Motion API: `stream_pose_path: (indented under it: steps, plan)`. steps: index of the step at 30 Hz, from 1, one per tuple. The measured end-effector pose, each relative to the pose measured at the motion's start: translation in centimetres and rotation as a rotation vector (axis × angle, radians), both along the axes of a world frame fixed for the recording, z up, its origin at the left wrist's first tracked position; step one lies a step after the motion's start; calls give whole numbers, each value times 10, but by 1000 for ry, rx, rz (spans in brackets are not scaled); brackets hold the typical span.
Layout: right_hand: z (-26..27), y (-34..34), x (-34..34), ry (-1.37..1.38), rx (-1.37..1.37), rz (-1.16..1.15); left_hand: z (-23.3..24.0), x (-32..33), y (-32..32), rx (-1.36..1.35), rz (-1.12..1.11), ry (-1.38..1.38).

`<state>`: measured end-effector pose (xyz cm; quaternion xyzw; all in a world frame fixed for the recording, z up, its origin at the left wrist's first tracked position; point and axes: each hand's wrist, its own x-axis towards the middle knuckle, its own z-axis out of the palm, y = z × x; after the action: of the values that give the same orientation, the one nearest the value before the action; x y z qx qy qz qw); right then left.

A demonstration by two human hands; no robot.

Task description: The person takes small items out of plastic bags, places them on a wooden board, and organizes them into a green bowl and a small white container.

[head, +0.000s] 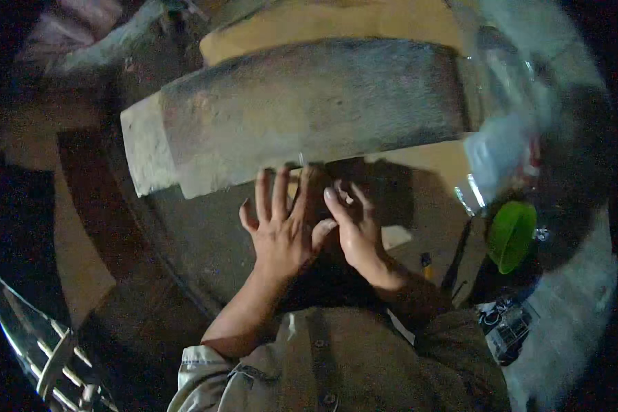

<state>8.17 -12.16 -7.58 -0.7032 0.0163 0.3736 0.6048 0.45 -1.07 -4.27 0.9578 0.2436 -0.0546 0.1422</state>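
My left hand [280, 234] is held out palm down with its fingers spread, holding nothing. Its fingertips reach the near edge of a long grey sheet or slab [309, 103]; whether they touch it, I cannot tell. A pale end piece [147, 144] shows at the slab's left. Beside the left hand, my right hand [363, 237] is turned on its side, thumb up and fingers partly curled. A small pale spot shows by its fingers, too blurred to tell whether something is held. Both hands are over a dark brown work surface [206, 232].
A yellowish board [329, 26] lies behind the slab. To the right are a crumpled clear plastic bag [499, 149], a green oval dish [512, 237], a dark thin tool [458, 252] and a yellow-handled tool [427, 268]. A container of small items [510, 329] sits lower right.
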Motion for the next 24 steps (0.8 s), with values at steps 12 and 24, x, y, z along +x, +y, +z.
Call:
stream_pose_path:
  steps: [12, 24]
  plan:
    - [39, -20, 181, -1167, -343, -26, 3, 1, -2, 39, 3, 57]
    - [-4, 21, 260, -1201, -387, -7, 5, 1, -2, -2, 23, 67]
